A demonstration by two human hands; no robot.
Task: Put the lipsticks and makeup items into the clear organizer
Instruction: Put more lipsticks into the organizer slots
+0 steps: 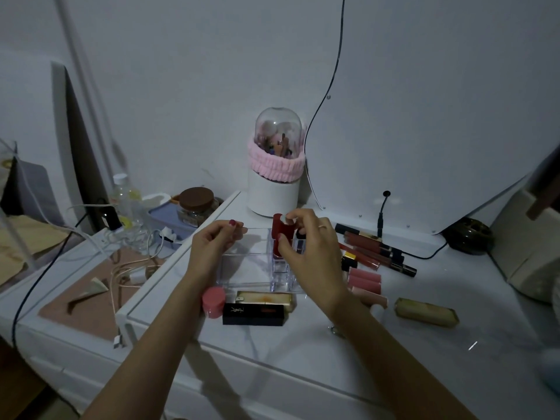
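The clear organizer [242, 268] sits mid-table. My right hand [312, 256] grips a red lipstick [280, 230] upright, its lower end inside a back slot of the organizer. My left hand [212, 247] rests at the organizer's left edge, fingers curled, holding nothing I can see. In front of the organizer lie a pink round case [213, 302], a gold lipstick [265, 298] and a black lipstick [254, 313]. To the right lie several lip gloss tubes [374, 248], pink tubes [365, 281] and a beige tube [425, 312].
A white brush holder [272, 195] with a clear dome and pink band stands behind the organizer. A dark round dish [468, 236] and a black cable [380, 219] sit at the back right. Left of the table are bottles, a jar [197, 204] and tangled cables.
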